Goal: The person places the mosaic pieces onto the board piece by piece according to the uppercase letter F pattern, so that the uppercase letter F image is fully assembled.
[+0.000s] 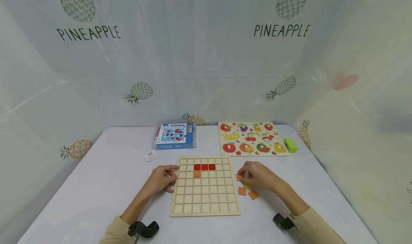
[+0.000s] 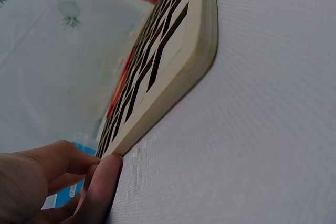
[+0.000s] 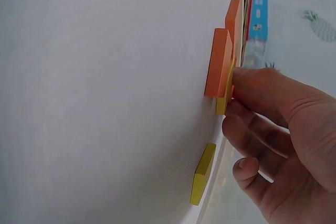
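Head: orange tile (image 1: pixel 239 178) is pinched in right hand (image 1: pixel 259 174).

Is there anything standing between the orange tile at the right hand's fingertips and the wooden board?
Nothing visible does. In the head view, only a narrow strip of table separates the orange tile, at the right hand, from the right edge of the wooden board. Two other loose orange tiles lie nearer the person, off this path.

In the head view, your right hand (image 1: pixel 260 175) partly hides a yellow tile (image 1: pixel 247 186); marks on the white card (image 1: pixel 150 156) look too small to read
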`<state>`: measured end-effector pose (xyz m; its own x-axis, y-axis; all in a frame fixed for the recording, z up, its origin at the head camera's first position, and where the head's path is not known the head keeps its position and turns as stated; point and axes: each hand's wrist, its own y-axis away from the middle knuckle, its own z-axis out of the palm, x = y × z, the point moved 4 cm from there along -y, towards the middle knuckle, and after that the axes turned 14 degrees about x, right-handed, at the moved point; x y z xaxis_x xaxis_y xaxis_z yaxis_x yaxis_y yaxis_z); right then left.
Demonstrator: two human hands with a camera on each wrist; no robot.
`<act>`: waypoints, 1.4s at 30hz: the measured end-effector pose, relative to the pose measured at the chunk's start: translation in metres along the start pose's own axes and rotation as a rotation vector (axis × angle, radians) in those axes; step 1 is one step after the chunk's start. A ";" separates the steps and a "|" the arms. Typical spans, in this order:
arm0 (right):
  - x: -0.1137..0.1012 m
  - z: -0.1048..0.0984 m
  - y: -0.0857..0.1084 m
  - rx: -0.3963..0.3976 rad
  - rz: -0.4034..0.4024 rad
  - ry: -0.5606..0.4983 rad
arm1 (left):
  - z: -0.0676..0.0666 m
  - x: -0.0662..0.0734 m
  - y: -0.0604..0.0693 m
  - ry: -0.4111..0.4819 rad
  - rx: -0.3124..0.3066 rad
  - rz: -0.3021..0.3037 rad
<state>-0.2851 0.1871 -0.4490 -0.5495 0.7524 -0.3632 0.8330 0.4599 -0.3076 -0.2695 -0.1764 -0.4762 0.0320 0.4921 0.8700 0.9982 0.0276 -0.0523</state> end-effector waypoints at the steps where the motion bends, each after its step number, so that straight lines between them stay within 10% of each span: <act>1: 0.000 0.000 0.000 -0.002 -0.001 0.004 | 0.000 0.000 0.000 0.002 -0.002 0.002; 42: -0.029 0.002 -0.018 0.024 -0.023 0.007 | -0.001 0.002 0.003 -0.001 0.008 -0.002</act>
<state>-0.2841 0.1558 -0.4341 -0.5681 0.7449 -0.3498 0.8182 0.4658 -0.3370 -0.2663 -0.1762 -0.4745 0.0295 0.4930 0.8696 0.9979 0.0357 -0.0541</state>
